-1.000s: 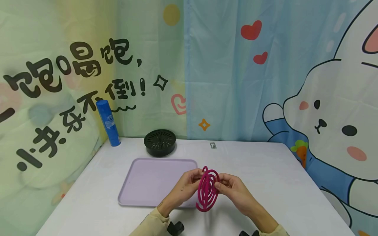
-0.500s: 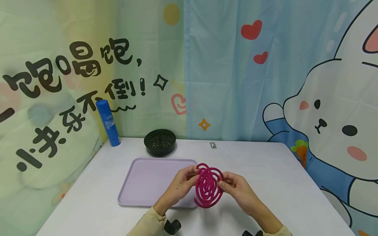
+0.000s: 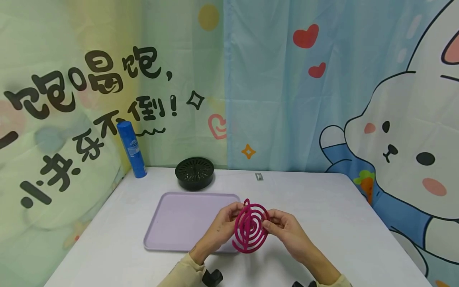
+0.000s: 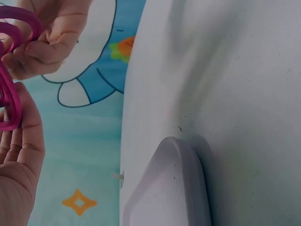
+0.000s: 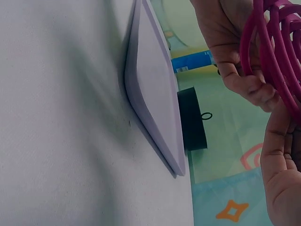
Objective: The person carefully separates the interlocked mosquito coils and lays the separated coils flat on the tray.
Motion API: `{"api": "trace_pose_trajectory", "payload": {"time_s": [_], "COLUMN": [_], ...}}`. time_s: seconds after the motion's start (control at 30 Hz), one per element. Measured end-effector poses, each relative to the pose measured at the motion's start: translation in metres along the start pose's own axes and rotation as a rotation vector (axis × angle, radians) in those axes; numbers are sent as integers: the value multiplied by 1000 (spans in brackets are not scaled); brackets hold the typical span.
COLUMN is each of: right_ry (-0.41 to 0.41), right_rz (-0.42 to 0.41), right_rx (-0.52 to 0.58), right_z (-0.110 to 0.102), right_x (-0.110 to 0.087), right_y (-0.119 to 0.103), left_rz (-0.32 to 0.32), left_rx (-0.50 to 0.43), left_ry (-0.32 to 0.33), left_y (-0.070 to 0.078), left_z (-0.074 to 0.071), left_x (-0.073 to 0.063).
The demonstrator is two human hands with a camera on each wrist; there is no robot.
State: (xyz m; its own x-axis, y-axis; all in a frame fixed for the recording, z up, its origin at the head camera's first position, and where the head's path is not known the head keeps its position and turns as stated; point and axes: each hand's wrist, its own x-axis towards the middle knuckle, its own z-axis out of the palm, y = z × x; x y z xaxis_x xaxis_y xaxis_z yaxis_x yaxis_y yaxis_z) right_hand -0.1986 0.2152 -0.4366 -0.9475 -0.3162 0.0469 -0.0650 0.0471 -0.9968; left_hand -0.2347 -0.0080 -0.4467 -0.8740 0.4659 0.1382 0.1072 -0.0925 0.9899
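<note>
Where left grip [image 3: 224,224] faces right grip [image 3: 287,230], magenta coil [image 3: 247,228] held between.

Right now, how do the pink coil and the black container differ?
The coil is held up by the left hand and right hand; the container stands on the table. The coil is an open spiral; the container has a wall and slotted top. Both look round.

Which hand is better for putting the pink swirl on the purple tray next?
Probably the left hand: both hold the pink swirl, but the left overlaps the purple tray in the head view; the right hand is farther away.
</note>
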Motion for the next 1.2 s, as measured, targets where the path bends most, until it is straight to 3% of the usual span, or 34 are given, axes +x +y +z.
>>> {"api": "trace_pose_trajectory", "payload": {"time_s": [0.27, 0.8, 1.2], "right_ry": [-14, -2, -4], "right_rz": [-38, -24, -8], "right_rx": [9, -3, -9], "right_z": [4, 5, 4], "right_x": [0, 2, 0], "right_y": [-2, 0, -1], "left_rz": [16, 3, 9], "left_rx": [0, 6, 54], "left_ry": [-42, -72, -7], "left_y": [1, 2, 0], "left_z": [1, 1, -1], "left_x": [-1, -2, -3]}}
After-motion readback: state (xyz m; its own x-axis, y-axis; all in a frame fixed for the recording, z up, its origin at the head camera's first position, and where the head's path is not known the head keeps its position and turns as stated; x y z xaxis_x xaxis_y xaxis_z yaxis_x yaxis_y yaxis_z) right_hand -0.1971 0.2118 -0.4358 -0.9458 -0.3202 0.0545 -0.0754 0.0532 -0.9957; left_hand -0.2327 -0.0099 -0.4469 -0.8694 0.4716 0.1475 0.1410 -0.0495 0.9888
